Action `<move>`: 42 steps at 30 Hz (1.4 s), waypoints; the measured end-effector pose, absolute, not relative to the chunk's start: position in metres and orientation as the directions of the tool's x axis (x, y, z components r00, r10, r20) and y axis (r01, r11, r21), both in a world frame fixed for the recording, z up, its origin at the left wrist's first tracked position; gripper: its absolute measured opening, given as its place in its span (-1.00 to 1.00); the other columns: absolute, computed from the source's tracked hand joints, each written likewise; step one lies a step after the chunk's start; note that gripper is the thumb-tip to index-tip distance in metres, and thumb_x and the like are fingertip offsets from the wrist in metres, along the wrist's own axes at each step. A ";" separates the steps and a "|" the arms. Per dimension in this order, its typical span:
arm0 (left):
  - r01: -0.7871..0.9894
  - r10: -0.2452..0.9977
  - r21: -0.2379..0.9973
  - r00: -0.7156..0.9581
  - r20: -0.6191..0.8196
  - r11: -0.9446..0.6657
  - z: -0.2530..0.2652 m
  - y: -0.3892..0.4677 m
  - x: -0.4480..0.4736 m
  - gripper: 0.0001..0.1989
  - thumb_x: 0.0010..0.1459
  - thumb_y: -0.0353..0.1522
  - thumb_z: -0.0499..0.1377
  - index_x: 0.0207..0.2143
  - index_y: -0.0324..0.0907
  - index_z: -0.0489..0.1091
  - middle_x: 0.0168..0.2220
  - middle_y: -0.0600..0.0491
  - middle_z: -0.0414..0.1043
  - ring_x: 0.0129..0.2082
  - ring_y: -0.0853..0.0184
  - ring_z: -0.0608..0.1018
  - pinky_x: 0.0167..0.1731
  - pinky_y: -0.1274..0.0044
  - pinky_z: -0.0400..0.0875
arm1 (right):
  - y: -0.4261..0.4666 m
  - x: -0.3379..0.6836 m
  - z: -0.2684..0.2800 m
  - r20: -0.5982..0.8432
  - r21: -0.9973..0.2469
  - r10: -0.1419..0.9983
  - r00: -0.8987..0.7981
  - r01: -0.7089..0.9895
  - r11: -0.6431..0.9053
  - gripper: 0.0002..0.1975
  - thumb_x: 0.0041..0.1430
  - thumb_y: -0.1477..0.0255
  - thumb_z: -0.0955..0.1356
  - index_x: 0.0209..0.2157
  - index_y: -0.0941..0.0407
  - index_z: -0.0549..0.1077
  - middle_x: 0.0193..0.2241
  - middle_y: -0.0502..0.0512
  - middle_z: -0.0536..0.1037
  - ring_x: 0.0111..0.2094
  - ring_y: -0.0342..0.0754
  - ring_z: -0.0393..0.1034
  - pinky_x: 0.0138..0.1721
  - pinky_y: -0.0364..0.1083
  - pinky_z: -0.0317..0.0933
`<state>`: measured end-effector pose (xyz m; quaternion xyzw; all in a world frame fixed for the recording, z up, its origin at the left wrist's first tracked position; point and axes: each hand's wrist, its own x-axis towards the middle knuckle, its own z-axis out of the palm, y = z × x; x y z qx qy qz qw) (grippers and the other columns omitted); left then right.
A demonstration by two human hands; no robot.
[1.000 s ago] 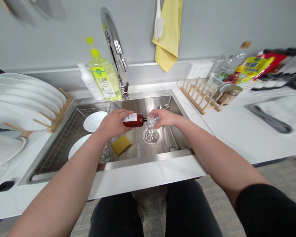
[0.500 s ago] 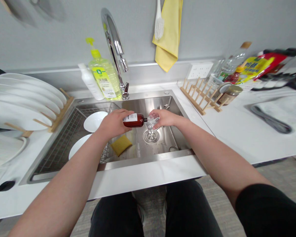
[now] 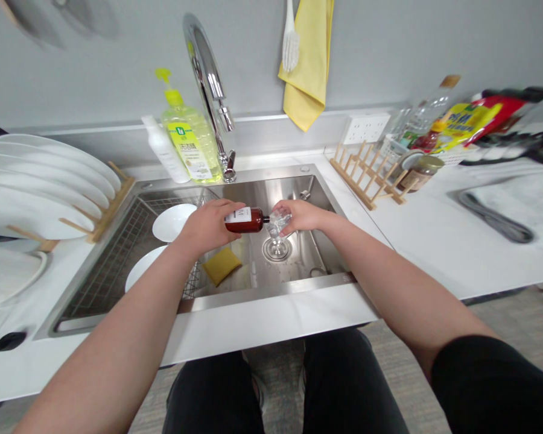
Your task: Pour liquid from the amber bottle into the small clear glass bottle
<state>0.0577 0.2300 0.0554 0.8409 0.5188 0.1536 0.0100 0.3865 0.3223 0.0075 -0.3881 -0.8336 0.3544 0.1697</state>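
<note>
We read 洗洁精 on the dish-soap bottle [image 3: 192,144] and M on the brown bottle [image 3: 252,221]. Characters on the yellow packet [image 3: 466,123] blur.

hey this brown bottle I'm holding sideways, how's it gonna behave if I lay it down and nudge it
Laid on its side, as your left grip holds it, the brown bottle would likely roll, since its body looks rounded. Its glossy surface may be slippery. It seems stiff, with no dents showing; how full it is, I can't tell.
</note>
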 end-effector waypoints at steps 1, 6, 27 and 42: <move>0.872 0.877 0.173 0.411 0.248 -0.458 0.056 0.230 0.058 -0.22 0.11 -0.20 0.47 0.41 -0.01 0.57 0.27 -0.12 0.66 0.25 -0.15 0.66 0.30 0.14 0.54 | 0.322 0.387 0.008 0.009 -0.723 0.767 -0.642 0.526 0.448 -0.23 -0.15 0.44 0.77 0.15 0.04 0.64 0.05 0.14 0.77 0.09 0.19 0.69 0.18 0.06 0.52; 0.879 0.883 0.170 0.399 0.247 -0.445 0.056 0.229 0.058 -0.22 0.11 -0.20 0.47 0.41 0.01 0.57 0.27 -0.11 0.66 0.25 -0.15 0.66 0.30 0.14 0.55 | 0.321 0.387 0.008 0.008 -0.731 0.764 -0.645 0.518 0.445 -0.25 -0.14 0.45 0.77 0.14 0.02 0.63 0.03 0.12 0.77 0.08 0.19 0.69 0.17 0.06 0.53; 0.879 0.882 0.164 0.403 0.245 -0.448 0.058 0.227 0.060 -0.23 0.13 -0.20 0.45 0.40 -0.04 0.57 0.25 -0.14 0.66 0.24 -0.15 0.66 0.28 0.14 0.55 | 0.324 0.388 0.004 0.017 -0.736 0.761 -0.648 0.508 0.448 -0.23 -0.15 0.42 0.77 0.14 0.01 0.62 0.05 0.11 0.77 0.10 0.19 0.69 0.17 0.06 0.52; 0.875 0.873 0.152 0.413 0.260 -0.460 0.058 0.228 0.060 -0.24 0.12 -0.21 0.46 0.40 -0.04 0.57 0.25 -0.13 0.67 0.24 -0.13 0.67 0.30 0.16 0.55 | 0.321 0.387 0.009 0.009 -0.732 0.764 -0.646 0.516 0.445 -0.25 -0.14 0.43 0.77 0.12 0.02 0.63 0.06 0.12 0.77 0.10 0.20 0.70 0.20 0.08 0.53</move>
